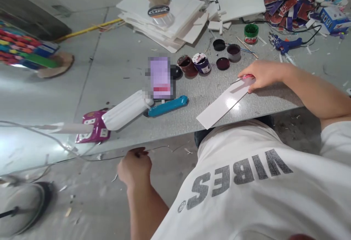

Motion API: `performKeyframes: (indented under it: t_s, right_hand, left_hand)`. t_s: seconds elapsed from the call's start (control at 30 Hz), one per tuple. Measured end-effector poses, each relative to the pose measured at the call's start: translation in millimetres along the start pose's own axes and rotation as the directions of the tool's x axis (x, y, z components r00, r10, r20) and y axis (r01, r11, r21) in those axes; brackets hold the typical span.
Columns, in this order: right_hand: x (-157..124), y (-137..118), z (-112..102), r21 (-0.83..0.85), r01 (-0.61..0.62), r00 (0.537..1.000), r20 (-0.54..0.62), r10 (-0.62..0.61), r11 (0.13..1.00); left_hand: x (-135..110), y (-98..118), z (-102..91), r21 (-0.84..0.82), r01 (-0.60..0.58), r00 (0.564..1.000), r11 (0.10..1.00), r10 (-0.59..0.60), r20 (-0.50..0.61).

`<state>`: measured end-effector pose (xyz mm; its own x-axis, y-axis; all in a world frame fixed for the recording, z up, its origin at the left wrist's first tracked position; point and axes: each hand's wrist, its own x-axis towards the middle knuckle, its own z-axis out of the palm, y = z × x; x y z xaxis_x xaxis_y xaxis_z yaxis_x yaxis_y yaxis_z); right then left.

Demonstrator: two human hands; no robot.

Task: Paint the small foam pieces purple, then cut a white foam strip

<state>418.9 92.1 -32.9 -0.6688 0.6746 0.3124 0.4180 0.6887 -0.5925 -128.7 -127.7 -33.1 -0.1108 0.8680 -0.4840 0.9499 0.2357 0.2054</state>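
Note:
At the table's front edge on the right lies a long white strip of board point(222, 106), glossy under the light. My right hand point(260, 73) is closed over its far end, with the thumb at the strip's edge. Under those fingers shows a small red-handled tool point(248, 76) with a thin metal part along the strip; its exact kind is unclear. My left hand point(136, 165) hangs below the table edge, fingers curled in. A thin pale cord point(109, 159) runs up to that hand, and whether it is gripped is hidden.
Behind the strip stand open paint pots point(202, 63) and a green jar point(251, 33). A blue cutter point(168, 106), a pixelated phone point(160, 77) and a purple power strip point(95, 126) lie leftward. White boards point(186, 6), a glue gun point(286, 44) and painted offcuts point(290, 4) sit farther back.

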Motion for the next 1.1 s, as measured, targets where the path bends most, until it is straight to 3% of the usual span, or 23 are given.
performKeyframes:
  t_s: [0.07, 0.13, 0.23, 0.27, 0.3, 0.33, 0.37, 0.43, 0.5, 0.53, 0.6, 0.67, 0.73, 0.77, 0.83, 0.9, 1.0, 1.1]
  right_hand:
    - [-1.4, -5.1, 2.9, -0.054, 0.024, 1.000, -0.008, -0.025, 0.998]
    - [-2.3, -13.9, 3.7, -0.152, 0.061, 0.998, 0.003, -0.062, 0.987]
    - [-2.7, -29.4, 1.9, -0.322, 0.133, 0.991, 0.029, -0.130, 0.937]
    - [-2.6, -34.6, 0.8, -0.384, 0.168, 0.986, 0.045, -0.163, 0.908]
    - [-2.4, -39.5, -0.4, -0.451, 0.212, 0.977, 0.071, -0.202, 0.867]
    - [-2.1, -44.1, -1.6, -0.517, 0.263, 0.964, 0.104, -0.245, 0.815]
    - [-1.8, -48.3, -2.6, -0.572, 0.315, 0.948, 0.142, -0.286, 0.757]
    - [-1.2, -55.4, -4.0, -0.641, 0.405, 0.910, 0.210, -0.359, 0.652]
    - [-1.1, -59.9, -5.0, -0.670, 0.463, 0.874, 0.234, -0.427, 0.581]
    - [-1.2, -61.0, -5.7, -0.682, 0.477, 0.859, 0.229, -0.458, 0.554]
    - [-1.8, -60.3, -8.4, -0.707, 0.482, 0.841, 0.208, -0.499, 0.518]
    - [-2.3, -55.7, -13.2, -0.719, 0.441, 0.862, 0.173, -0.476, 0.537]
    - [-2.1, -47.4, -19.9, -0.726, 0.344, 0.912, 0.108, -0.395, 0.595]
    - [-1.8, -42.4, -23.6, -0.731, 0.282, 0.934, 0.062, -0.351, 0.621]
    - [-1.3, -32.2, -30.6, -0.732, 0.140, 0.962, -0.059, -0.266, 0.667]
    - [-1.2, -24.5, -35.0, -0.684, 0.022, 0.963, -0.181, -0.198, 0.730]
    - [-1.0, -21.9, -32.2, -0.493, -0.092, 0.935, -0.341, -0.095, 0.865]
    - [3.6, -29.1, -17.2, -0.287, -0.186, 0.862, -0.507, 0.016, 0.940]
  left_hand:
    - [-2.6, -3.0, -7.8, -0.028, 0.155, 0.962, 0.988, -0.157, -0.222]
    - [-10.1, -3.6, -13.7, -0.074, 0.268, 0.874, 0.961, -0.275, -0.401]
    - [-23.2, 8.8, -17.3, -0.227, 0.258, 0.755, 0.939, -0.343, -0.559]
    - [-25.7, 18.1, -17.7, -0.390, 0.116, 0.706, 0.913, -0.352, -0.614]
    - [-26.3, 30.0, -18.3, -0.537, -0.080, 0.691, 0.840, -0.341, -0.637]
    - [-24.3, 44.3, -19.5, -0.616, -0.249, 0.710, 0.748, -0.291, -0.641]
    - [-19.7, 60.5, -21.9, -0.649, -0.396, 0.699, 0.650, -0.245, -0.671]
    - [-2.8, 97.1, -31.4, -0.690, -0.559, 0.781, 0.460, 0.012, -0.625]
    - [21.3, 138.0, -46.4, -0.767, -0.566, 0.816, 0.303, 0.340, -0.468]
    - [34.2, 159.7, -54.6, -0.813, -0.516, 0.797, 0.269, 0.497, -0.342]
    - [58.4, 204.3, -68.5, -0.836, -0.409, 0.729, 0.367, 0.682, -0.057]
    - [78.3, 246.0, -75.3, -0.818, -0.309, 0.634, 0.486, 0.746, 0.203]
    - [94.1, 278.4, -74.1, -0.859, -0.179, 0.554, 0.480, 0.770, 0.315]
    - [100.8, 289.8, -71.1, -0.877, -0.134, 0.506, 0.461, 0.793, 0.340]
    - [112.9, 302.7, -62.4, -0.927, -0.090, 0.464, 0.364, 0.839, 0.284]
    - [122.8, 306.0, -51.9, -0.962, -0.080, 0.462, 0.260, 0.865, 0.195]
    - [132.1, 303.0, -34.8, -0.982, -0.072, 0.481, 0.174, 0.869, 0.119]
    - [133.7, 300.0, -19.7, -0.991, -0.048, 0.497, 0.126, 0.864, 0.085]
